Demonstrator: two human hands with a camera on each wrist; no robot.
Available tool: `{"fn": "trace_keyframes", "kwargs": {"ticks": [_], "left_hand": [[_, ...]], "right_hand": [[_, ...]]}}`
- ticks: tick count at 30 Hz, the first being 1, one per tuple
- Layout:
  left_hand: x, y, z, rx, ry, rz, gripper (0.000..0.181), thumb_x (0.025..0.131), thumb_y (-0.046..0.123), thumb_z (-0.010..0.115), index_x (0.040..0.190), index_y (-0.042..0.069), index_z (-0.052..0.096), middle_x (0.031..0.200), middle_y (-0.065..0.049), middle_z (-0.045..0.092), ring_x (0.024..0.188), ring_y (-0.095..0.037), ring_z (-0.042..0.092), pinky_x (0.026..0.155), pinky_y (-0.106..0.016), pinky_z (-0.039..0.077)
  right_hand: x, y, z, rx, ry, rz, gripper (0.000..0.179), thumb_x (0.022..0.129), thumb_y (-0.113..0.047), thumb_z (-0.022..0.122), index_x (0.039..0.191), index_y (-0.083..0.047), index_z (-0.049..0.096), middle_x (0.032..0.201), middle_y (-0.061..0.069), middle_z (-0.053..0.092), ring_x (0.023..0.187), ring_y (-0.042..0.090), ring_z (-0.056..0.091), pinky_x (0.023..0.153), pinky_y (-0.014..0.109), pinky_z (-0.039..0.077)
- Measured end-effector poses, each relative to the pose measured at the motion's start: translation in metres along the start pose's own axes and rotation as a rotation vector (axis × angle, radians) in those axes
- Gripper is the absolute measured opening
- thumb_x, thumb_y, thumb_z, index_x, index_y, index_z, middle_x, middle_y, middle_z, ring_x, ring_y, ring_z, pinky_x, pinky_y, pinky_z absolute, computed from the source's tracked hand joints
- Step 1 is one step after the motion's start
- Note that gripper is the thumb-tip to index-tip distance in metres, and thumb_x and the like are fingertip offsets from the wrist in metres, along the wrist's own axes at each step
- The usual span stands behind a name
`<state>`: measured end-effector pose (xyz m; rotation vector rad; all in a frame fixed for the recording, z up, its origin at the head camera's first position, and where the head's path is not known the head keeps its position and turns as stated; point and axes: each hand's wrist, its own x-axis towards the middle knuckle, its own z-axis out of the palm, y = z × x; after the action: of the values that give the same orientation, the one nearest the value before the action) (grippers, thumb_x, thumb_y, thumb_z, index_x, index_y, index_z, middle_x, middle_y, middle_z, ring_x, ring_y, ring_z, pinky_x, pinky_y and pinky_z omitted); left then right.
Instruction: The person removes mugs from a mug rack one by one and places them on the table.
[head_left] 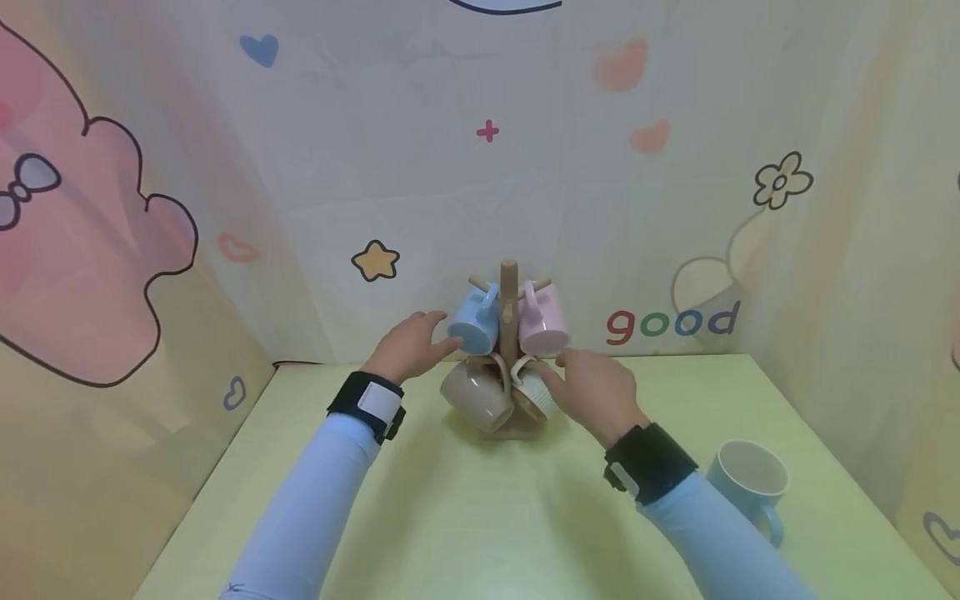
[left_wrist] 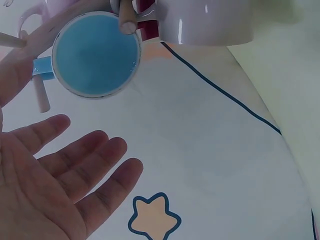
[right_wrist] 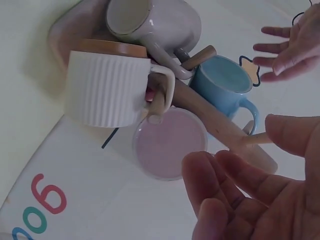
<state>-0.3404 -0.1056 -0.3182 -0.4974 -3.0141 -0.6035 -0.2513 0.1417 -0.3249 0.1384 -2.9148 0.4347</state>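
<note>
A wooden mug tree [head_left: 509,279] stands at the back of the table with several mugs on its pegs. The blue mug [head_left: 474,325] hangs upper left, the pink mug [head_left: 545,321] upper right. Below them hang a greige mug [head_left: 476,393] and a white ribbed mug [right_wrist: 105,90] with a brown base. My left hand [head_left: 408,346] is beside the blue mug, fingers spread, palm bare in the left wrist view. Close to the pink mug, my right hand [head_left: 600,387] has loosely bent fingers, its thumb apart and nothing between them. Its fingertips overlap the white mug in the head view.
Another light blue mug [head_left: 738,492] stands upright at the table's right side, near my right forearm, with its handle toward the front. A printed curtain [head_left: 420,167] hangs directly behind the pale green table [head_left: 465,517] and along both sides.
</note>
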Motion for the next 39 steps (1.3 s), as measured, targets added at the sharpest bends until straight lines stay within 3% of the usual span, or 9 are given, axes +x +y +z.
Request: {"fn": "trace_keyframes", "kwargs": {"ticks": [3, 6, 9, 12, 17, 24, 31, 39], "left_hand": [[0.008, 0.005, -0.004, 0.007, 0.0, 0.005, 0.065, 0.095, 0.042, 0.052, 0.144, 0.003, 0.038, 0.142, -0.024, 0.045, 0.127, -0.037, 0.043, 0.104, -0.056, 0.039], [0.015, 0.01, -0.008, 0.009, -0.005, -0.002, 0.063, 0.096, 0.041, 0.05, 0.145, 0.004, 0.037, 0.144, -0.023, 0.044, 0.128, -0.036, 0.041, 0.106, -0.055, 0.038], [0.022, 0.014, -0.01, 0.018, -0.006, -0.017, 0.06, 0.098, 0.039, 0.047, 0.146, 0.006, 0.036, 0.146, -0.022, 0.041, 0.13, -0.036, 0.039, 0.107, -0.054, 0.037], [0.029, 0.02, -0.013, 0.034, -0.003, -0.021, 0.058, 0.099, 0.037, 0.045, 0.147, 0.007, 0.034, 0.147, -0.023, 0.039, 0.131, -0.036, 0.038, 0.108, -0.053, 0.036], [0.046, 0.029, -0.016, 0.072, 0.003, 0.011, 0.056, 0.101, 0.033, 0.042, 0.149, 0.007, 0.029, 0.146, -0.024, 0.039, 0.129, -0.036, 0.04, 0.106, -0.051, 0.039], [0.062, 0.037, -0.018, 0.104, -0.015, 0.021, 0.052, 0.103, 0.029, 0.037, 0.15, 0.01, 0.027, 0.144, -0.024, 0.041, 0.125, -0.034, 0.045, 0.104, -0.049, 0.043], [0.066, 0.039, -0.015, 0.08, -0.025, 0.003, 0.047, 0.104, 0.026, 0.036, 0.149, 0.014, 0.03, 0.139, -0.022, 0.045, 0.115, -0.029, 0.051, 0.1, -0.048, 0.047], [0.069, 0.036, -0.007, 0.135, 0.045, 0.043, 0.043, 0.103, 0.021, 0.039, 0.146, 0.016, 0.036, 0.126, -0.02, 0.056, 0.1, -0.026, 0.058, 0.087, -0.044, 0.054]], "right_hand": [[0.009, -0.009, -0.001, 0.014, 0.001, -0.025, 0.039, 0.091, -0.044, 0.056, 0.109, -0.011, 0.069, 0.068, 0.007, 0.063, 0.059, 0.023, 0.056, 0.04, 0.03, 0.04], [0.018, -0.017, -0.002, 0.025, 0.003, -0.048, 0.03, 0.092, -0.042, 0.056, 0.094, -0.017, 0.072, 0.061, 0.003, 0.058, 0.056, 0.021, 0.053, 0.039, 0.028, 0.034], [0.026, -0.024, -0.003, 0.037, 0.0, -0.046, 0.036, 0.092, -0.043, 0.056, 0.076, -0.014, 0.068, 0.055, 0.002, 0.053, 0.051, 0.02, 0.051, 0.038, 0.027, 0.03], [0.035, -0.03, -0.003, 0.06, 0.008, -0.043, 0.038, 0.091, -0.044, 0.056, 0.078, -0.009, 0.064, 0.054, 0.004, 0.053, 0.047, 0.02, 0.05, 0.036, 0.027, 0.027], [0.049, -0.037, -0.003, 0.079, 0.043, -0.062, 0.039, 0.092, -0.045, 0.054, 0.08, -0.009, 0.062, 0.056, 0.003, 0.061, 0.049, 0.018, 0.055, 0.036, 0.028, 0.035], [0.061, -0.053, -0.002, -0.046, 0.089, -0.052, 0.048, 0.095, -0.047, 0.049, 0.066, -0.01, 0.06, 0.05, 0.002, 0.049, 0.046, 0.02, 0.055, 0.036, 0.028, 0.035], [0.064, -0.059, 0.002, -0.113, 0.089, -0.058, 0.044, 0.099, -0.04, 0.046, 0.072, -0.009, 0.064, 0.055, 0.004, 0.054, 0.049, 0.021, 0.057, 0.041, 0.035, 0.049], [0.066, -0.059, 0.0, -0.171, 0.072, -0.048, 0.046, 0.099, -0.037, 0.047, 0.068, -0.008, 0.065, 0.051, 0.003, 0.049, 0.047, 0.02, 0.056, 0.039, 0.033, 0.048]]}}
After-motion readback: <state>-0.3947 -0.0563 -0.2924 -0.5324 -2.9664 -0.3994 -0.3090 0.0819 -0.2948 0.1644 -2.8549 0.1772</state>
